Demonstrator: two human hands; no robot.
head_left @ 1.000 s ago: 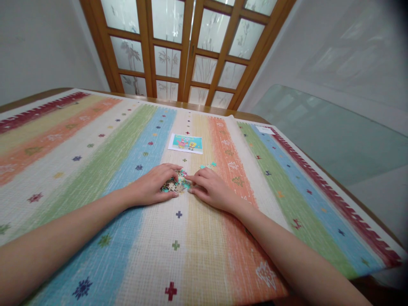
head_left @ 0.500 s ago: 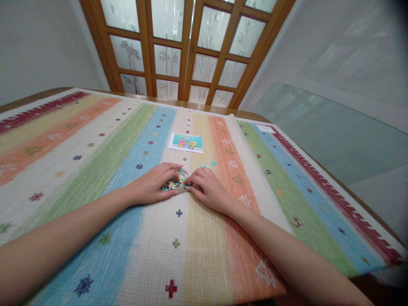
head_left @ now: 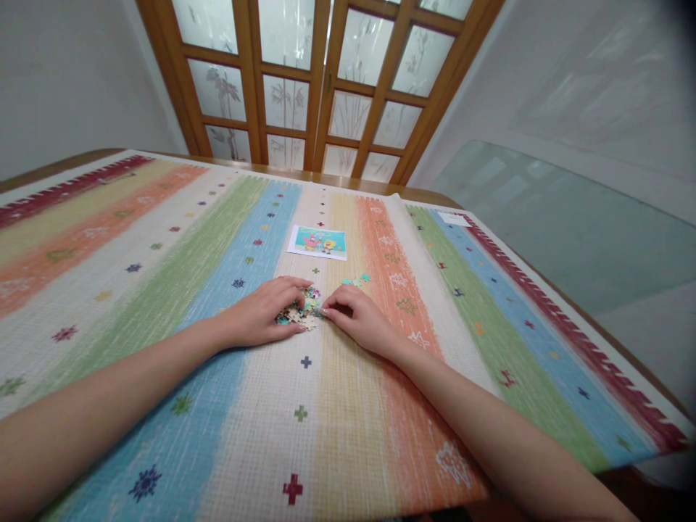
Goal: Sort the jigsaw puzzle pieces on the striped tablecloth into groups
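A small heap of jigsaw puzzle pieces [head_left: 298, 315], tan, teal and pink, lies on the striped tablecloth [head_left: 283, 406]. Around its left side curves my left hand [head_left: 266, 310], thumb and fingers apart, with part of the heap hidden behind them. At the heap's right edge my right hand [head_left: 356, 317] has thumb and forefinger pinched together on what looks like a puzzle piece [head_left: 318, 312], mostly covered by the fingertips. Several teal pieces [head_left: 357, 280] lie just beyond the right hand.
A printed cartoon picture [head_left: 317, 243] lies flat beyond the heap. A white slip of paper [head_left: 454, 219] rests near the table's far right corner. Behind the table stand wood-framed glass doors [head_left: 320, 87], and a pale glass panel [head_left: 544, 217] is at the right.
My right hand has drawn slightly right, away from the heap, and its thumb and forefinger have closed into a pinch. The left hand has barely moved.
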